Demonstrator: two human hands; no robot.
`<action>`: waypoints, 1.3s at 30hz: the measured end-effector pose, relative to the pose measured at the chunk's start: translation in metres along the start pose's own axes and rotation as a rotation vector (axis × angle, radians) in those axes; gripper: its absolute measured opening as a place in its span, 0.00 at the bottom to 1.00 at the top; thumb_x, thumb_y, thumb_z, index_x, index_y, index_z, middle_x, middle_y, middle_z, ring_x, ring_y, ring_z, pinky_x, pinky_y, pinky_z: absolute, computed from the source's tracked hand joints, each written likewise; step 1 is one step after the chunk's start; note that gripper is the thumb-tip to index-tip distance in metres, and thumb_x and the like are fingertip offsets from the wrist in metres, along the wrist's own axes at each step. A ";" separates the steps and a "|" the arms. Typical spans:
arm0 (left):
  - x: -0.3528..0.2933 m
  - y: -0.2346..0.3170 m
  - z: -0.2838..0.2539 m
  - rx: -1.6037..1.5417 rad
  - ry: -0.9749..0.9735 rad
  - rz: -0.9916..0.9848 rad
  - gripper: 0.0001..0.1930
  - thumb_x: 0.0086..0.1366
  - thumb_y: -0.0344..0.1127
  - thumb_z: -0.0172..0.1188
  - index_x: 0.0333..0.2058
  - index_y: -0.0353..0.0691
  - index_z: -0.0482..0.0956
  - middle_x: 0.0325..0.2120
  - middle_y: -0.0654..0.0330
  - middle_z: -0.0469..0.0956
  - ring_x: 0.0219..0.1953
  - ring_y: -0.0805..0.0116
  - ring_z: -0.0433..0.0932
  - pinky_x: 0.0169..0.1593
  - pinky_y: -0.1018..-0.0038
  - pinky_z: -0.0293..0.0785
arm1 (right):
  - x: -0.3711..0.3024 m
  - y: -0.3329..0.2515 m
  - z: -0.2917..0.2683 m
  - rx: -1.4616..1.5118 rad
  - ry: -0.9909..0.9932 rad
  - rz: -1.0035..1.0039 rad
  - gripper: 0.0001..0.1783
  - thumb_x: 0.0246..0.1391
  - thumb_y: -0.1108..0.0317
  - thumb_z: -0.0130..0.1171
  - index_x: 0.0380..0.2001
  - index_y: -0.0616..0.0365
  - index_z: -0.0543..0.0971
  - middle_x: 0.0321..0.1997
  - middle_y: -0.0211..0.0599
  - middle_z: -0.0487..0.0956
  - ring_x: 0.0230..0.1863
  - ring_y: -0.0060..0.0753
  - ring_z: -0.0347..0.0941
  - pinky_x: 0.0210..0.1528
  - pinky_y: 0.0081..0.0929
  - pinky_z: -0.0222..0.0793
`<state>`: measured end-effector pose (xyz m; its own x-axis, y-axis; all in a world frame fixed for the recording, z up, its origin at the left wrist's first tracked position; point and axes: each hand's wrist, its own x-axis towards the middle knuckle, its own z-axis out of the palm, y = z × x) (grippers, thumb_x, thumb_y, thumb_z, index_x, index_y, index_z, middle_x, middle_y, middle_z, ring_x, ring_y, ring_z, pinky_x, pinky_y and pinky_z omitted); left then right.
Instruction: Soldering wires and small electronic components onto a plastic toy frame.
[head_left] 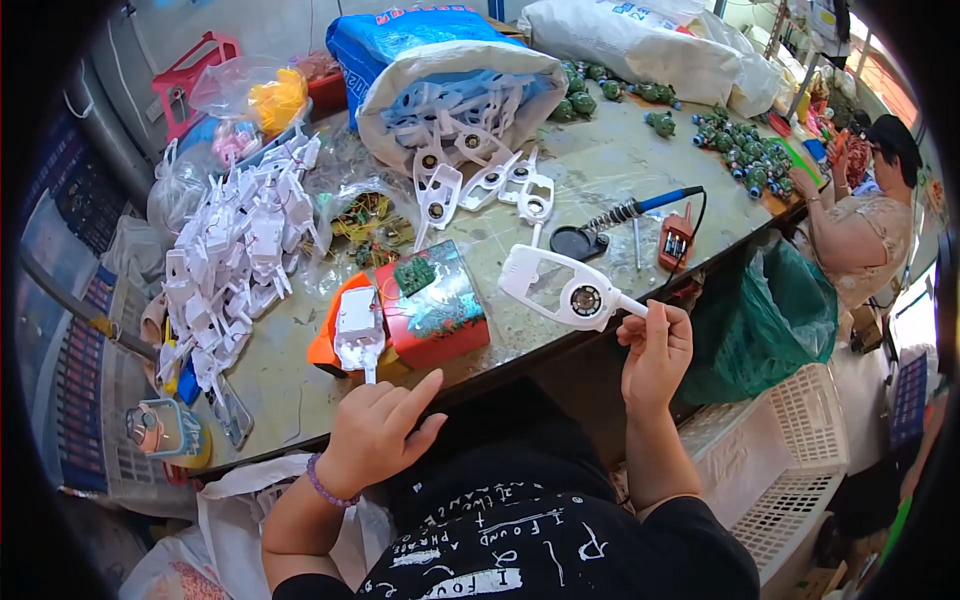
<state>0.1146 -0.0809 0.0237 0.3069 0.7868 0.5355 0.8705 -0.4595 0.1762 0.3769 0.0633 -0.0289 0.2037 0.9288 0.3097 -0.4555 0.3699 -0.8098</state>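
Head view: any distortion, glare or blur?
Head view: black fisheye vignette swallows the corners; the table's front edge bows; the red box's shiny top shows glare; the white frame in the right hand looks fairly sharp.

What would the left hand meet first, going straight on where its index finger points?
Most likely the red box: the left hand points forward and right toward its near side, though depth is unclear and it might pass above.

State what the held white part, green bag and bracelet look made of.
White part: probably hard plastic, satin, with molded-looking rounded edges. Green bag: likely thin plastic, its creases shining. Purple bracelet: small beads, perhaps glass or plastic; finish unclear.
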 end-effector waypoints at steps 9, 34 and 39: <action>0.018 -0.003 0.003 -0.126 -0.066 0.029 0.24 0.51 0.34 0.67 0.49 0.39 0.75 0.17 0.64 0.69 0.19 0.66 0.68 0.23 0.70 0.63 | 0.013 0.012 0.024 0.122 -0.060 0.158 0.09 0.63 0.65 0.52 0.38 0.61 0.75 0.24 0.34 0.78 0.22 0.23 0.73 0.26 0.20 0.69; 0.017 -0.100 0.001 -0.151 0.182 -0.454 0.10 0.52 0.30 0.65 0.35 0.39 0.80 0.33 0.56 0.78 0.36 0.57 0.76 0.41 0.65 0.69 | 0.065 0.129 0.107 -0.500 -0.672 0.431 0.27 0.58 0.69 0.55 0.60 0.64 0.66 0.58 0.42 0.72 0.57 0.29 0.68 0.58 0.26 0.64; 0.023 -0.113 0.005 -0.222 0.117 -0.477 0.08 0.52 0.32 0.65 0.32 0.40 0.81 0.31 0.57 0.80 0.37 0.60 0.78 0.42 0.66 0.68 | 0.044 0.104 0.107 -0.750 -0.757 -0.141 0.22 0.49 0.71 0.62 0.50 0.59 0.75 0.57 0.46 0.72 0.60 0.44 0.67 0.60 0.35 0.60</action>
<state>0.0256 -0.0089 0.0118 -0.1584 0.8840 0.4397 0.7964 -0.1489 0.5861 0.2452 0.1450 -0.0462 -0.4940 0.7476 0.4439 0.2310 0.6051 -0.7620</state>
